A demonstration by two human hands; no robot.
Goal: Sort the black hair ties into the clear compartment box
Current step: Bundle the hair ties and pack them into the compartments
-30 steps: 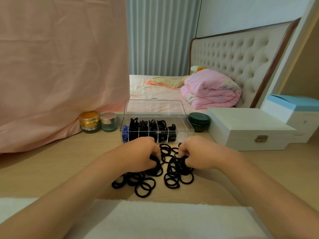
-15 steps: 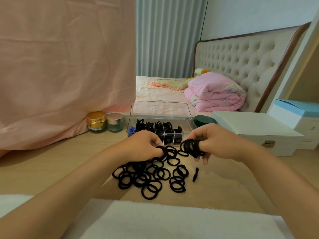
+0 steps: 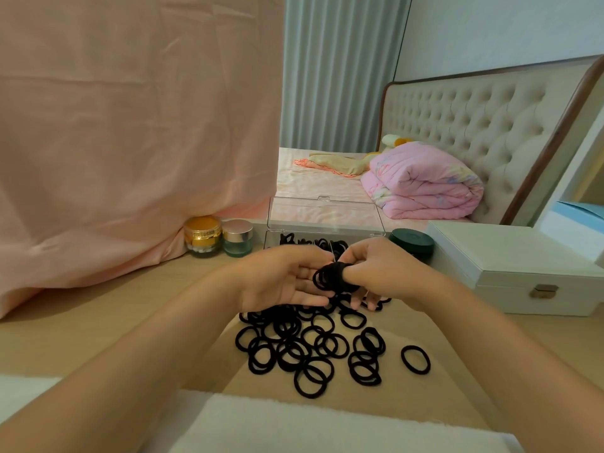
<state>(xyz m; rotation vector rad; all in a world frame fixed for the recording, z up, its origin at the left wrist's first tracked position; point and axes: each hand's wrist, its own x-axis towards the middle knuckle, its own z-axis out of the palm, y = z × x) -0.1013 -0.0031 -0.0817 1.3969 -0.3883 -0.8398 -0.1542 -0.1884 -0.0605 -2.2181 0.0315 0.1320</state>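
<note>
Your right hand (image 3: 387, 276) carries a bunch of black elastic hair ties (image 3: 333, 278) looped round one curled finger. Your left hand (image 3: 281, 281), fingers straight, touches the bunch. Loose black ties (image 3: 313, 349) lie on the pale wooden tabletop (image 3: 98, 322), just before the clear plastic compartment box (image 3: 327, 214) with its lid raised.

Light wooden table (image 3: 98, 322). Loose black hair ties (image 3: 313, 348) heaped mid-table, stray tie (image 3: 415, 359) apart at right. Behind heap: clear compartment box (image 3: 325, 214), lid up. Left of box: gold jar (image 3: 201, 236), glass jar (image 3: 237, 237). Right: dark green tin (image 3: 412, 245), white clasp box (image 3: 510, 266). White cloth (image 3: 294, 426) along near edge.
</note>
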